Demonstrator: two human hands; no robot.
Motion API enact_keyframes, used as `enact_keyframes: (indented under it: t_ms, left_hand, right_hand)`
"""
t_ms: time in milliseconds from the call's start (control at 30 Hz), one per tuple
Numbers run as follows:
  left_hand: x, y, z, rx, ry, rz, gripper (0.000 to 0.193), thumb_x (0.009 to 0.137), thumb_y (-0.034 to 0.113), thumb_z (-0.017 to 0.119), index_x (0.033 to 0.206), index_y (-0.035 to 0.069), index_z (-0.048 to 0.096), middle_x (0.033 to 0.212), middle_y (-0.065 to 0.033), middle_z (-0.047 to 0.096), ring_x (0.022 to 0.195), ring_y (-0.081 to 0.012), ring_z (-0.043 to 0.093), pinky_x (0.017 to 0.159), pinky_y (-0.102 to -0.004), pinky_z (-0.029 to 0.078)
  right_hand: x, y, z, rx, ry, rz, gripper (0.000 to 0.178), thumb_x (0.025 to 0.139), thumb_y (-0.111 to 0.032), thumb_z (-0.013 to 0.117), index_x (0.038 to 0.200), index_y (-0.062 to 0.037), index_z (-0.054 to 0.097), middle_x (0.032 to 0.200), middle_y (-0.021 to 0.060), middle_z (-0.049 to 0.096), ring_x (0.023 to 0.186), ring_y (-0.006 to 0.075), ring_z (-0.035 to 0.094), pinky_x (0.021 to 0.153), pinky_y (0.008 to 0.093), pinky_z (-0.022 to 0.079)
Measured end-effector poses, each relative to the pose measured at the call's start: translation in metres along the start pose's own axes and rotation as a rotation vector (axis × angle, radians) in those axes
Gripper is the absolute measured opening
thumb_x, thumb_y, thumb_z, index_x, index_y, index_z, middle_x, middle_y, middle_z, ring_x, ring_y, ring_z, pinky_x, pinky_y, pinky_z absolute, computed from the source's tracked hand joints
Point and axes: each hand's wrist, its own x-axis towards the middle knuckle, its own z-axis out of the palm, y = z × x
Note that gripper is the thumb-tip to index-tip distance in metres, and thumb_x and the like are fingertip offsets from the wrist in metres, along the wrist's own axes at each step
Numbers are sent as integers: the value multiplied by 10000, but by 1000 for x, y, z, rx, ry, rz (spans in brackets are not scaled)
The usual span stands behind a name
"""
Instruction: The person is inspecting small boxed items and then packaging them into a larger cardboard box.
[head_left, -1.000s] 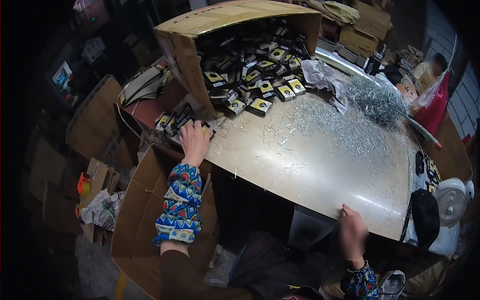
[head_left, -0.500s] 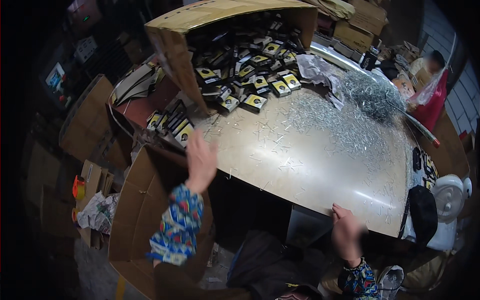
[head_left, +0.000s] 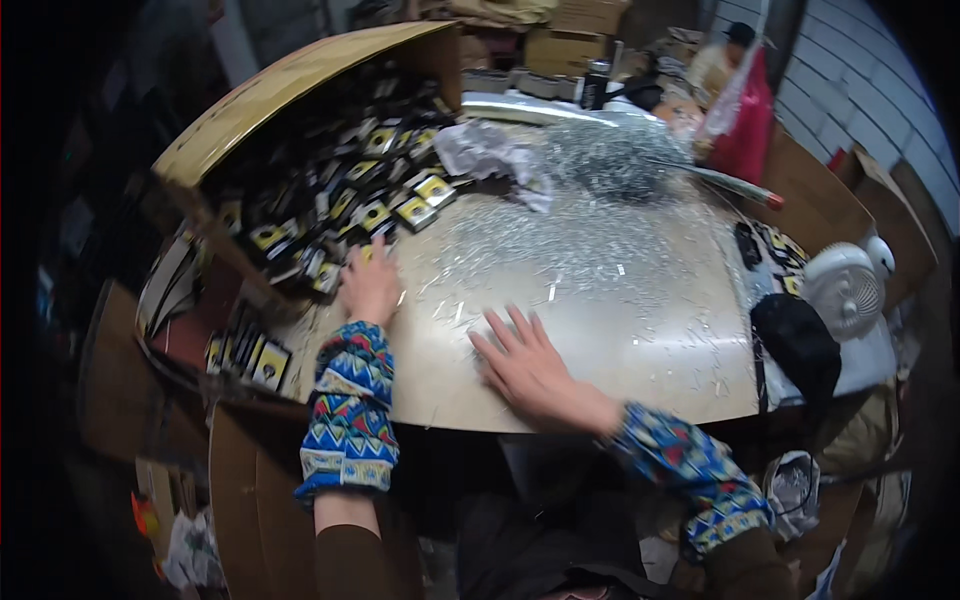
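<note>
My left hand (head_left: 370, 287) reaches to the near edge of a heap of small black-and-yellow boxes (head_left: 416, 212). Its fingers are somewhat apart, with the fingertips at one box; whether they touch it is hard to tell. My right hand (head_left: 528, 368) is over the front part of the pale tabletop (head_left: 620, 345), palm down and fingers spread, holding nothing. Thin, silvery metal pins (head_left: 500, 245) lie scattered beyond it, thickening into a dense pile (head_left: 610, 160) farther back. The boxes spill from a large cardboard carton (head_left: 320, 55) lying on its side.
Crumpled paper (head_left: 490, 155) lies between boxes and pins. A few boxes (head_left: 262, 360) stand at the table's left corner. To the right are a black pouch (head_left: 797, 340), a white fan (head_left: 843, 290) and a red bag (head_left: 742, 125). An open carton (head_left: 255, 490) stands below left. Another person sits far back.
The view has turned to the right. My left hand has moved from the boxes at the table's left corner to the heap. My right hand has come from the front edge over the tabletop, fingers spreading.
</note>
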Motion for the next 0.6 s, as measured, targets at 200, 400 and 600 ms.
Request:
enact_keyframes:
  t_ms: [200, 400, 600]
  left_hand:
    - [2, 21, -4, -25, -197, -38, 325, 887, 294, 596, 1153, 129, 507, 1213, -197, 456, 1073, -447, 520, 901, -535, 446]
    - [-40, 49, -19, -544, -276, 94, 767, 696, 155, 740, 1371, 33, 398, 1243, -248, 547, 1149, -367, 555, 980, -394, 444]
    - [-84, 72, -60, -816, -288, 63, 733, 788, 144, 722, 1406, 7, 354, 1124, -159, 624, 1007, -253, 628, 883, -327, 501]
  right_hand:
    - [55, 86, -1, -120, -162, 250, 442, 977, -353, 506, 1343, -106, 507, 1453, 159, 427, 1336, 474, 347, 1058, 659, 287]
    - [-50, 112, -22, -196, 2, 307, 414, 999, -327, 485, 1334, -87, 512, 1412, 141, 481, 1333, 418, 394, 1059, 627, 319]
    - [-93, 105, -44, 103, 51, 283, 340, 978, -208, 546, 1276, -44, 560, 1398, 187, 491, 1330, 375, 429, 1111, 513, 333]
